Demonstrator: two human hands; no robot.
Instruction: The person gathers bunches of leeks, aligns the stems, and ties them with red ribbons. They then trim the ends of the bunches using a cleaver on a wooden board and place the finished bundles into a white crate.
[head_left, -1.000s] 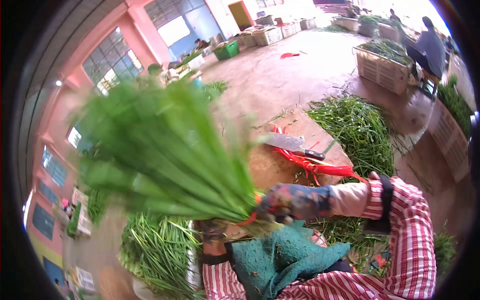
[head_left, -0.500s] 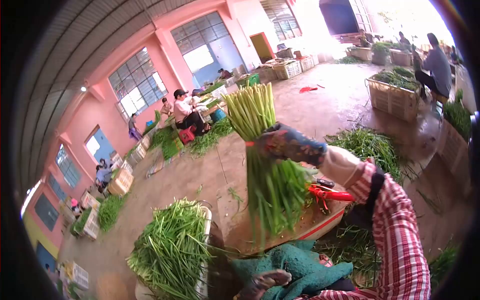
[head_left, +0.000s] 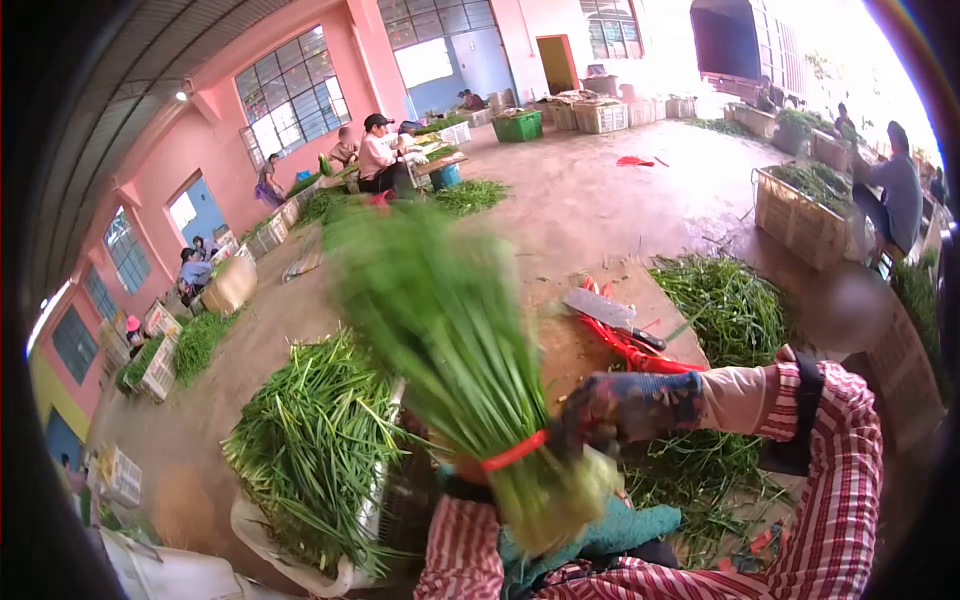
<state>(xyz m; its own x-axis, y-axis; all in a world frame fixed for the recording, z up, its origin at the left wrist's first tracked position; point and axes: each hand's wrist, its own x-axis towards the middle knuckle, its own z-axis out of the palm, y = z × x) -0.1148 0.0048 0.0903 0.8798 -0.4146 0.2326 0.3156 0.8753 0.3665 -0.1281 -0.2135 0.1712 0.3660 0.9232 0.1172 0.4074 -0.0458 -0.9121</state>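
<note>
A large bundle of long green leafy stalks (head_left: 480,370) fills the middle, leaves up and blurred, pale stem ends down, with a red band round its lower part. My right hand (head_left: 625,408), in a dark patterned glove, is closed on the bundle's right side beside the band. My left forearm in a checked sleeve (head_left: 458,550) comes up behind the bundle's lower left; the bundle hides that hand's fingers. Beyond my right hand, a cleaver (head_left: 602,306) and a bunch of red bands (head_left: 635,352) lie on a board (head_left: 560,345).
At the left stands a white crate (head_left: 388,480) heaped with green stalks (head_left: 310,440). Loose greens (head_left: 725,305) lie on the floor to the right. Farther off, several people sit among crates, one person (head_left: 895,195) at the far right.
The bundle has turned over, from stems up to leaves up, and come lower. My right hand has moved down with it. My left forearm has risen behind it. The cleaver's blade now shows.
</note>
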